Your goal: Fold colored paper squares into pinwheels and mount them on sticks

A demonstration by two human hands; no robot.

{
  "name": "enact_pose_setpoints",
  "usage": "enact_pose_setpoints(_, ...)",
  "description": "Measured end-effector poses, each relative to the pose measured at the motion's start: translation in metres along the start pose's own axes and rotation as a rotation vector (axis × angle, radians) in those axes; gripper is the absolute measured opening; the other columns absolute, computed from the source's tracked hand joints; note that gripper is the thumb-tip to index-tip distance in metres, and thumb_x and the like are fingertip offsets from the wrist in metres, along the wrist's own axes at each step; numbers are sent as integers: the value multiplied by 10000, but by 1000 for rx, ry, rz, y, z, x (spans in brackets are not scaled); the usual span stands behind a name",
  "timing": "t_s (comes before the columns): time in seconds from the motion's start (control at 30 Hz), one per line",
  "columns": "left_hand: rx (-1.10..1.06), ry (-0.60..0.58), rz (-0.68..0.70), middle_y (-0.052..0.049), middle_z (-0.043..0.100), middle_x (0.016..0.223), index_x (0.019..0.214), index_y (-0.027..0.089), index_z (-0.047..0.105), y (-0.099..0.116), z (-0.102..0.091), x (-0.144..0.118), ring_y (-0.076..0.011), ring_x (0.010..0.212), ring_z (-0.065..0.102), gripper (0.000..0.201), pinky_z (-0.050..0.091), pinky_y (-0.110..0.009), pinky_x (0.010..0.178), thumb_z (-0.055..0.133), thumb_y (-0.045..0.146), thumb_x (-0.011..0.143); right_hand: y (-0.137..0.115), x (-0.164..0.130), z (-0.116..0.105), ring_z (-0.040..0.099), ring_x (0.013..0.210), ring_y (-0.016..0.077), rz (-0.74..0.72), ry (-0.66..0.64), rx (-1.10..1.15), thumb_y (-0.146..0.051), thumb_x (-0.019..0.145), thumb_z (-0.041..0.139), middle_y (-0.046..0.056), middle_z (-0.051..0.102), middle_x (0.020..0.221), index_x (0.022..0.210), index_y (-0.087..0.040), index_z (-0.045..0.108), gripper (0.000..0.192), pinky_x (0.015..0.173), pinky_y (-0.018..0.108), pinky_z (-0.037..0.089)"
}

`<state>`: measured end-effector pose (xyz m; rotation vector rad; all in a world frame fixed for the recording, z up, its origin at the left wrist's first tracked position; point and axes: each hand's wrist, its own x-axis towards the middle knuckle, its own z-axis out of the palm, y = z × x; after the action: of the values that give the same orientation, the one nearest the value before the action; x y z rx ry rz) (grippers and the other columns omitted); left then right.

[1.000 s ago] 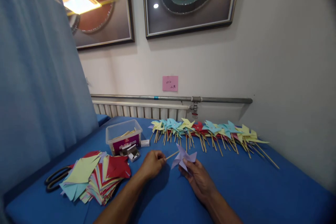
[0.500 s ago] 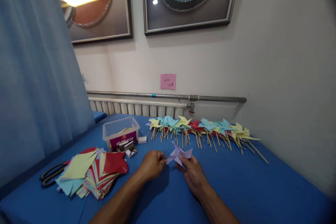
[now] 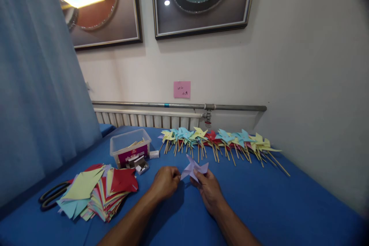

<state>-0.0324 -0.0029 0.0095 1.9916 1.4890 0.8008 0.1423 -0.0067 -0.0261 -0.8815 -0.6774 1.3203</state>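
A lilac paper pinwheel [image 3: 193, 168] is held low over the blue table [image 3: 259, 200], between both hands. My right hand [image 3: 209, 190] grips its paper head from below. My left hand [image 3: 165, 181] is closed just to its left, fingertips against the paper's edge; the wooden stick is hidden between the hands. Behind them a row of several finished pinwheels [image 3: 219, 140] in yellow, cyan and red lies on sticks along the table's far side.
A stack of cut coloured paper squares [image 3: 98, 190] lies at the left, with black scissors [image 3: 50, 196] beside it. A clear plastic box [image 3: 129, 148] of sticks and small metal boxes [image 3: 140, 164] stand behind. Blue curtain at left, wall and radiator pipe at the back.
The hands have drawn closer together; the stick seen sticking out between them a second ago is now hidden. The view has shifted slightly right and up.
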Motion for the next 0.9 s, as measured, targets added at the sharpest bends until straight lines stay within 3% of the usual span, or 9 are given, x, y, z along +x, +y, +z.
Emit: enact_pose_setpoints(0.9,122,-33,-45,-14,687,730,809,170,732,10,-4,-3,-138,700,581,186,305,-248,622,547,180,824,0,1,0,714,903,265,16,10,18,-300,516,925,25,782,875,798,-229,739,345,756,348,546)
